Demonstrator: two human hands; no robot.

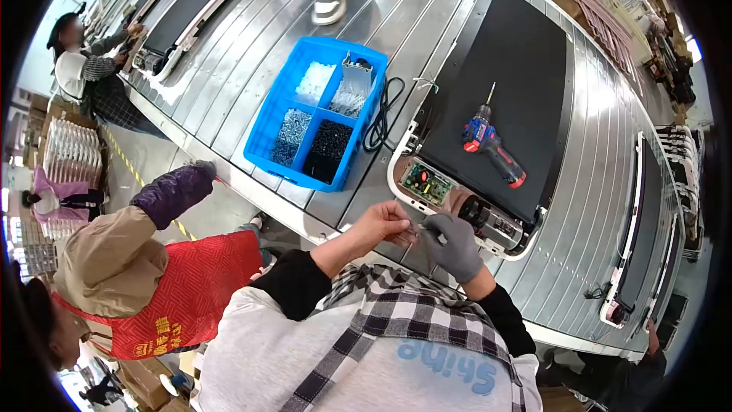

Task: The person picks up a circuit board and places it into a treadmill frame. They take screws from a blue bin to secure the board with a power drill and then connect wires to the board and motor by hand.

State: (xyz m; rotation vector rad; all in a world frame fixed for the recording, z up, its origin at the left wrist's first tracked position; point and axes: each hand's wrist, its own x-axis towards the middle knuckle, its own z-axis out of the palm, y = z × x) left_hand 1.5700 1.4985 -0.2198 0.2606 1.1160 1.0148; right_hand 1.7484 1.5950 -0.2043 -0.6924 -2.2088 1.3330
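My bare left hand (387, 223) and my grey-gloved right hand (453, 246) meet at the metal table's near edge. The fingertips of both are pinched together around something too small to make out. Just beyond them lies a treadmill base (507, 69) with a black belt. At its near end, a green circuit board (427, 183) and a cylindrical motor (499, 226) are exposed. A red and blue cordless drill (492, 146) rests on the belt. To the left stands a blue divided bin (263, 154) with white pieces, silver screws and black screws in separate compartments.
A coiled black cable (377, 126) lies between bin and treadmill. Close on my left is a person in a red apron (194, 290), one sleeve near the table edge. Another treadmill base (637, 229) lies right. Someone's white shoe (329, 1) is at the table's far side.
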